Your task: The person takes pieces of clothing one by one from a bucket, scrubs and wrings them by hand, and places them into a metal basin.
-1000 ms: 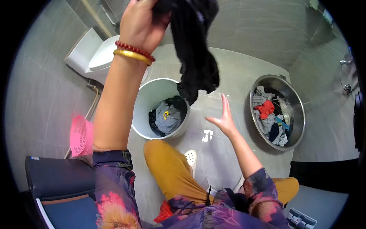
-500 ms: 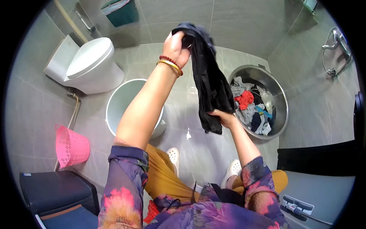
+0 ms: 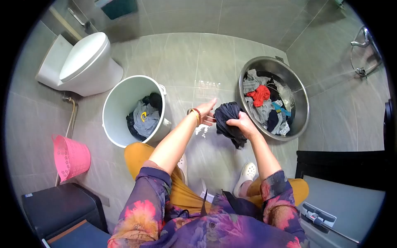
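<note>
A bunched black garment (image 3: pixel 230 120) hangs over the tiled floor, gripped by my right hand (image 3: pixel 244 124) with the thumb on top. Close to its left side, my left hand (image 3: pixel 205 112) has its fingers spread and holds nothing. Right of the garment stands a steel basin (image 3: pixel 304 93) with water running into it. Inside lie grey clothes, a red cloth (image 3: pixel 261 95) and several other wet pieces. On the left is a white bucket (image 3: pixel 113 103) containing a grey garment (image 3: pixel 145 120) with a yellow mark and some dark cloth.
A white toilet (image 3: pixel 84 58) stands at the upper left, a pink basket (image 3: pixel 71 158) below it. Black and blue boxes (image 3: pixel 62 206) sit at the lower left. A grey case (image 3: pixel 331 202) is at the lower right. Wall fittings (image 3: pixel 364 53) show at the upper right.
The black garment, stretched long between both hands before, is now gathered into a bundle in my right hand. My left hand has come down and let go. The bucket's contents are now visible.
</note>
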The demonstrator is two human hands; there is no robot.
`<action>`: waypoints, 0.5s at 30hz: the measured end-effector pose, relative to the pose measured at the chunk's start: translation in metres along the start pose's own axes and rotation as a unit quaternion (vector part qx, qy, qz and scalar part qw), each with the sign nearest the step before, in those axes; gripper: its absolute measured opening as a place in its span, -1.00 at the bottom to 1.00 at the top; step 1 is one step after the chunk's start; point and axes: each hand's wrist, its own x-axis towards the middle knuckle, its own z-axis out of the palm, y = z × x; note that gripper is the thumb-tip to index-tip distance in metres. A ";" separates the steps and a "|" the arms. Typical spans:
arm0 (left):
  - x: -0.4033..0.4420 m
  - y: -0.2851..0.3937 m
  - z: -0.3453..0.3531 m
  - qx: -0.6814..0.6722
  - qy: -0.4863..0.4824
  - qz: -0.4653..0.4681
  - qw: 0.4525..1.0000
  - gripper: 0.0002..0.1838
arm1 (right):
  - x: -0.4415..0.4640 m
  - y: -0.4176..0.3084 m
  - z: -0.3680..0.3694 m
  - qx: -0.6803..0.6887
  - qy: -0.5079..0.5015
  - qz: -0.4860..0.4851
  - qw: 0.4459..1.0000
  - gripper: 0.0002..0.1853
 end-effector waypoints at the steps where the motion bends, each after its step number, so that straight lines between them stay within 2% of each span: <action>1: 0.001 -0.003 0.008 0.003 -0.023 -0.006 1.000 -0.25 | -0.002 0.004 -0.002 -0.020 -0.010 -0.009 1.000 -0.54; 3: 0.002 -0.003 0.020 0.007 -0.051 -0.013 0.999 -0.22 | -0.002 0.015 -0.011 -0.209 -0.021 -0.097 0.973 -0.51; 4: 0.000 -0.001 0.025 -0.019 -0.144 -0.013 0.989 -0.25 | 0.004 0.037 -0.018 -0.344 0.021 -0.157 0.926 -0.50; 5: 0.000 0.000 0.031 -0.046 -0.237 -0.013 0.970 -0.28 | -0.002 0.037 -0.014 -0.433 0.023 -0.195 0.880 -0.62; 6: 0.013 -0.009 0.037 -0.066 -0.206 0.043 0.975 -0.42 | -0.010 0.032 -0.007 -0.507 -0.002 -0.192 0.840 -0.59; 7: 0.025 -0.018 0.042 -0.037 -0.114 0.068 0.990 -0.52 | -0.018 0.029 -0.002 -0.578 -0.028 -0.189 0.794 -0.57; 8: 0.026 -0.023 0.044 -0.083 -0.093 0.084 0.989 -0.56 | -0.023 0.034 -0.001 -0.574 -0.018 -0.206 0.793 -0.55; 9: 0.032 -0.030 0.043 -0.129 -0.071 0.101 0.984 -0.60 | -0.031 0.034 0.002 -0.545 -0.001 -0.197 0.815 -0.49; 11: 0.045 -0.043 0.039 -0.250 -0.117 0.122 0.953 -0.74 | -0.034 0.066 -0.006 -0.335 0.102 -0.286 0.892 -0.52; 12: 0.042 -0.044 0.037 -0.289 -0.132 0.103 0.942 -0.74 | -0.043 0.072 -0.006 -0.333 0.102 -0.283 0.894 -0.52; 13: 0.041 -0.042 0.037 -0.329 -0.147 0.088 0.929 -0.74 | -0.051 0.076 -0.008 -0.047 0.184 -0.169 0.967 -0.42; 14: 0.035 -0.040 0.040 -0.361 -0.129 0.092 0.919 -0.81 | -0.058 0.079 -0.011 0.243 0.246 -0.037 0.938 -0.32; 15: 0.026 -0.042 0.044 -0.360 -0.129 0.090 0.919 -0.81 | -0.056 0.098 -0.014 0.309 0.220 0.129 0.916 -0.19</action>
